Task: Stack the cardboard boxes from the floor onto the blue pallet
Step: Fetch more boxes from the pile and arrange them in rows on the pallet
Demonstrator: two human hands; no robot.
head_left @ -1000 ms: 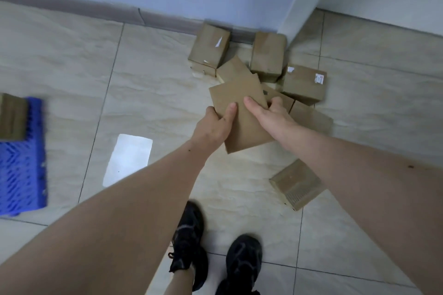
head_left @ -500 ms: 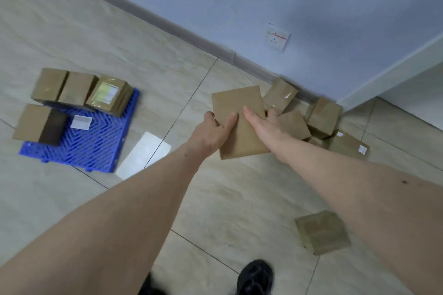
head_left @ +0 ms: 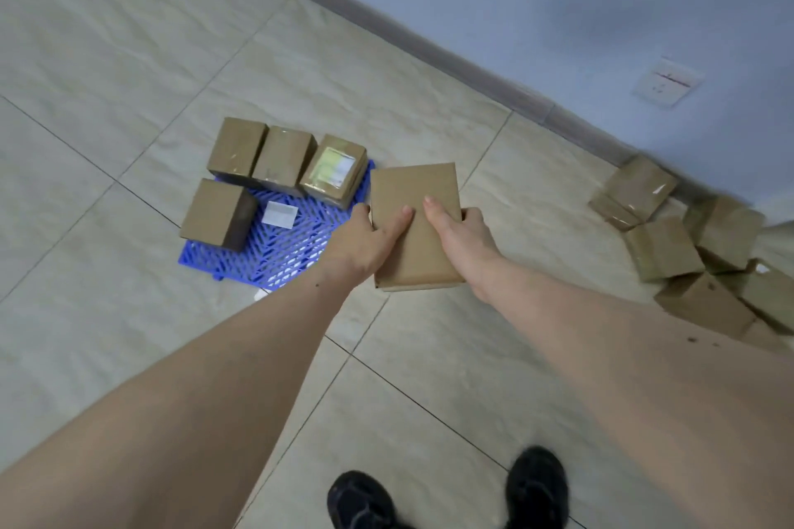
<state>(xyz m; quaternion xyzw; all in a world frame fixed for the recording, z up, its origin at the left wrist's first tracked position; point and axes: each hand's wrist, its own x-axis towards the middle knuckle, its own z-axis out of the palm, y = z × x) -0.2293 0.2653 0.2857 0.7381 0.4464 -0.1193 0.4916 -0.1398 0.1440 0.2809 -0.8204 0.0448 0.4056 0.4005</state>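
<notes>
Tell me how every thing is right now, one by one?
Held box: closed, off the floor, gripped from both sides.
Left hand: gripping the held box.
Right hand: gripping the held box.
Pallet: flat on the floor, part filled.
Pallet boxes: four, closed, resting in one layer.
Floor pile: closed boxes, jumbled by the wall.

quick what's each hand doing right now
Left hand: closed on the left edge of the cardboard box, thumb on top.
Right hand: closed on the same box's right edge, thumb on top.
</notes>
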